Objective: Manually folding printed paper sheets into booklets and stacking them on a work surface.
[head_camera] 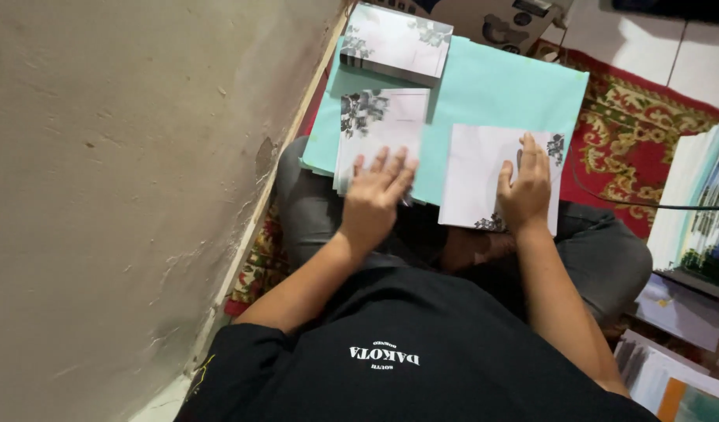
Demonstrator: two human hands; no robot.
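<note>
Hands press flat on paper, neither clenched nor gripping. Open-fingered, the left hand [375, 195] rests on a small stack of white floral-printed cards [379, 133] at the near left edge of a mint-green sheet of paper [492, 86], likely steadying it. With fingers extended, the right hand [524, 184] flattens a single white floral-cornered card [477, 176] that overhangs the sheet's near right edge onto the lap. A third pile, a thicker stack of white floral cards [397, 41], sits at the far left corner. Count: three card groups, one green sheet, laid across the knees as a work board above a red patterned rug [649, 109].
</note>
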